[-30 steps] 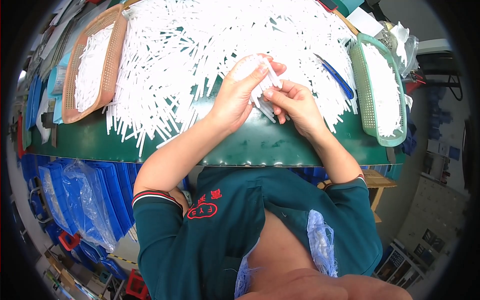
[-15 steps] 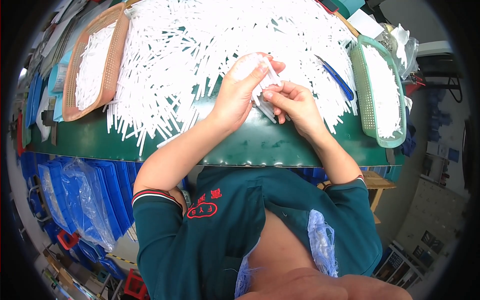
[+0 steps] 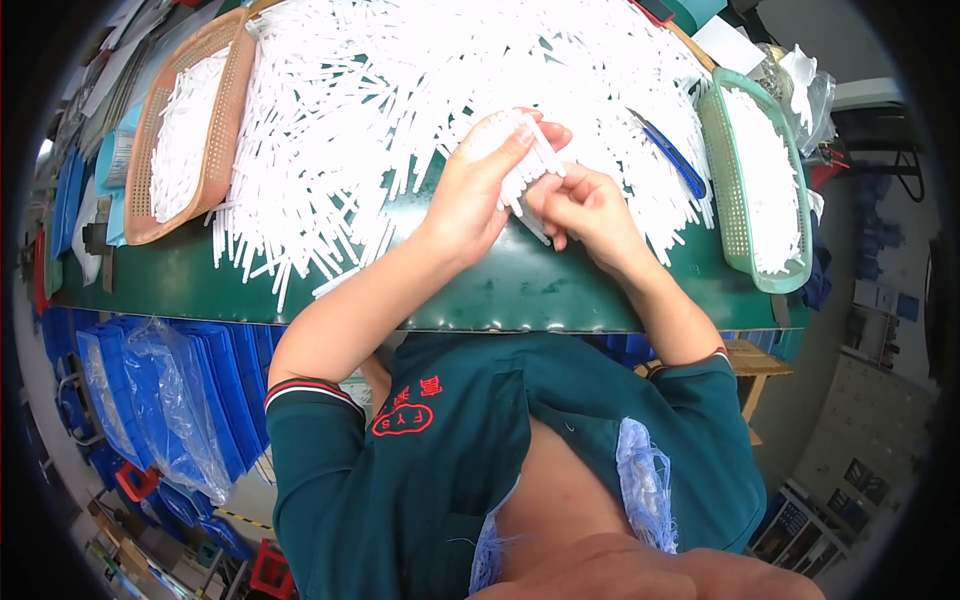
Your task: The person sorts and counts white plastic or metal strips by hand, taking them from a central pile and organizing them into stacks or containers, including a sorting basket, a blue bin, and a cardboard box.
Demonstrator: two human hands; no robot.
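In front of me, my left hand (image 3: 475,180) is wrapped round a bundle of thin white sticks (image 3: 538,150), its thumb lying across them. My right hand (image 3: 585,210) is at the lower ends of that bundle. Its fingers are curled in and pressed together, hiding whatever is between the fingertips. Below the hands, a few white sticks slant down over the green tabletop (image 3: 480,290). A wide heap of similar loose white sticks (image 3: 330,130) spreads over the table behind and to both sides.
At the left stands an orange perforated basket (image 3: 222,140) of white sticks. A green perforated basket (image 3: 738,215), also filled, is at the right. A blue cutter knife (image 3: 672,155) lies on the heap, right of my hands. Blue plastic bins (image 3: 200,390) stand below the table at left.
The fingers of my right hand have curled in more at the ends of the bundle. My left hand keeps its hold on the sticks, almost unmoved.
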